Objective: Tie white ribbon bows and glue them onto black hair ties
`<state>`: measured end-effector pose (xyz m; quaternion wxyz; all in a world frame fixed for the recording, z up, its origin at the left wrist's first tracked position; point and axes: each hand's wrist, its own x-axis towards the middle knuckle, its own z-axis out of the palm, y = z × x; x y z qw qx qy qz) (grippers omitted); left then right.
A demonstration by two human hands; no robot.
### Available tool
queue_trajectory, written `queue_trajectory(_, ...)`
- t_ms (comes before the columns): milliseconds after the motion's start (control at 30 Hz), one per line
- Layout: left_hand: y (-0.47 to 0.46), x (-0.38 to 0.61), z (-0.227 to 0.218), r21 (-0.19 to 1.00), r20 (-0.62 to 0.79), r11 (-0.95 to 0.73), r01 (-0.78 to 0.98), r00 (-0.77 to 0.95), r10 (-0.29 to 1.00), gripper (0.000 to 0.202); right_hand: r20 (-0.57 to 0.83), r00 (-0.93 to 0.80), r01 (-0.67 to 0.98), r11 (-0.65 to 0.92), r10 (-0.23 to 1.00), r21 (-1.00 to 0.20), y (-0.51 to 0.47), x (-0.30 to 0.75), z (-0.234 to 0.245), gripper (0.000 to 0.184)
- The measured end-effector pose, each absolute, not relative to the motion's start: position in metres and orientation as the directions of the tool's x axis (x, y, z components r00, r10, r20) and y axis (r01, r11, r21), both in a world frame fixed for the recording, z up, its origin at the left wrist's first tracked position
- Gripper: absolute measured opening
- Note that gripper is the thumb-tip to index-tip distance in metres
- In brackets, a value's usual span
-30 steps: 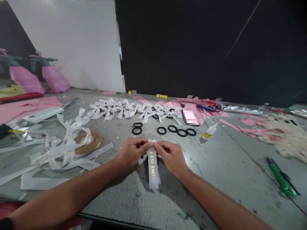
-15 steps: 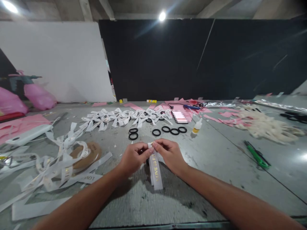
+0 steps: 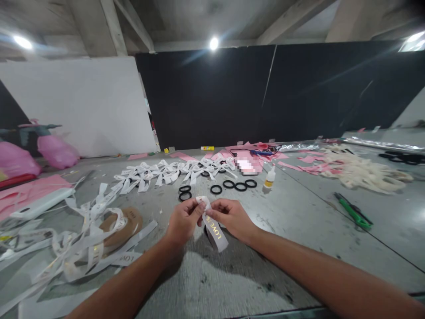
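Note:
A white ribbon (image 3: 215, 234) with gold lettering is pinched between my two hands just above the grey table. My left hand (image 3: 183, 221) grips it near its upper bend, thumb on top. From the other side, my right hand (image 3: 234, 220) pinches the same ribbon a little lower, and the printed end hangs down toward me. Part of a black ring (image 3: 206, 231) shows behind the ribbon; whether the ribbon passes around it is hidden. Beyond my hands lie several loose black rings (image 3: 216, 189).
Ribbon bows (image 3: 166, 172) are heaped at the back. To the left, loose ribbon tangles around a brown roll (image 3: 134, 221). A small glue bottle (image 3: 270, 178) stands right of the rings. A green cutter (image 3: 352, 212) and cream fabric strips (image 3: 372, 173) lie at the right.
The ribbon's hanging end has swung to the right and its upper bend now stands above my fingers. My right hand's grip has shifted lower on it. The view has tilted up slightly.

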<state>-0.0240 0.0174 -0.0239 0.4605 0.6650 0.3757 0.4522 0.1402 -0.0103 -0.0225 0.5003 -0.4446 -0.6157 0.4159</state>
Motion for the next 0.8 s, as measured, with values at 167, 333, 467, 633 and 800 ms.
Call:
queue_trajectory(167,0.015,-0.025,-0.024,0.977,0.209,-0.21,-0.036,0.361,0.909,0.029,0.231,-0.084,0.122,0.24,0.969,-0.963,-0.009,0.14,-0.022,0.029)
queue_trajectory(333,0.015,-0.023,-0.023,0.985,0.175,-0.164,-0.062,0.286,0.942,0.026,0.241,-0.062,0.118,0.247,0.969,-0.962,-0.008,0.143,-0.023,0.026)
queue_trajectory(467,0.015,-0.022,-0.02,0.984,0.177,-0.172,-0.043,0.266,0.948,0.026,0.252,-0.047,0.159,0.256,0.967,-0.954,-0.008,0.144,-0.023,0.026)
queue_trajectory(633,0.015,-0.022,-0.016,0.978,0.204,-0.203,-0.035,0.303,0.931,0.025,0.25,-0.107,0.158,0.264,0.962,-0.951,-0.012,0.142,-0.022,0.027)
queue_trajectory(800,0.016,-0.024,-0.014,0.97,0.231,-0.243,-0.016,0.385,0.894,0.022,0.43,-0.113,0.321,0.443,0.895,-0.837,-0.011,0.145,-0.023,0.023)
